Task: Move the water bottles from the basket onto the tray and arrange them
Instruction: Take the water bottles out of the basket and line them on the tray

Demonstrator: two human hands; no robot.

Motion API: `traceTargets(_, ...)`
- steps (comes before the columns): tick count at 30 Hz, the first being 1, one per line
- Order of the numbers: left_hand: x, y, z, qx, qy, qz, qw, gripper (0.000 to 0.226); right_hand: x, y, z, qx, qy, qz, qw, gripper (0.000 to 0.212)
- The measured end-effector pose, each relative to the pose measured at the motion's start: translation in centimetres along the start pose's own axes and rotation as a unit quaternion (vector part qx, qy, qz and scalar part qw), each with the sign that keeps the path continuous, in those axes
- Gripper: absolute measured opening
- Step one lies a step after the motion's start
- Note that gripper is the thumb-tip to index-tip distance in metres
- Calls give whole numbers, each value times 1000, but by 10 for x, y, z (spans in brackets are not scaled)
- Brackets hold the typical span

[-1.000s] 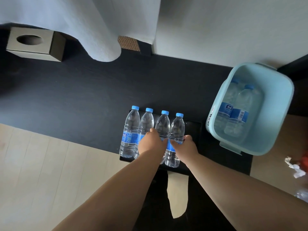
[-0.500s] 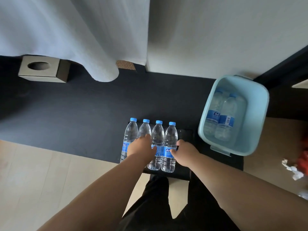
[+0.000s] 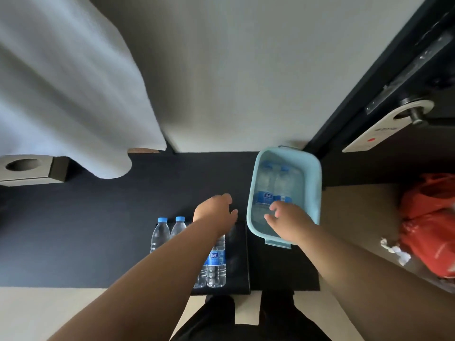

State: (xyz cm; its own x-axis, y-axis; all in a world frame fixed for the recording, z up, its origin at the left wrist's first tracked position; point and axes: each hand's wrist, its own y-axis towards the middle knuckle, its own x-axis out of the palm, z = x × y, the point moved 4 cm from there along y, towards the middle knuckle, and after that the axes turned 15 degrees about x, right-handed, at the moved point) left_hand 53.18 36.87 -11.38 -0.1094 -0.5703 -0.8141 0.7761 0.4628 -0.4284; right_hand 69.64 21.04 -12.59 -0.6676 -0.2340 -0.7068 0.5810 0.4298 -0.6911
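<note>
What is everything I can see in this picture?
counter: one, black, across the middle
tray: one, black, at the counter's near edge
basket: one, light blue, on the counter right of the tray
standing bottles: four, clear with blue caps, in a row on the tray, some partly hidden
lying bottles: two, clear with blue caps, side by side in the basket
tissue box: one, grey, far left on the counter
cloth: one, white, hanging upper left
door handle: one, metal, upper right
sign: one, white, hung on the handle
bag: one, red, far right
crumpled paper: one, white, beside the bag
left hand: one, open, above the counter beyond the tray
right hand: one, open, over the basket
</note>
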Motion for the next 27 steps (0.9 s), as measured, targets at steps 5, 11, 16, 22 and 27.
traceTargets(5,8,34,44,46,24,-28,998,32,-13,25,49,19,-13,24,999,45)
traceTargets(11,29,67,81,63,45,-79,994,25,-16,47,61,2,-41,36,999,42)
traceTargets(16,53,96,92,-17,-12,-84,996,21,-12,75,55,20,-45,16,999,25)
traceTargets(22,102,125,96,-117,-90,-96,984,49,5,113,43,118,31,-22,992,34)
traceTargets(27,114,135,99,-95,-111,-117,982,49,25,139,49,175,84,-37,980,48)
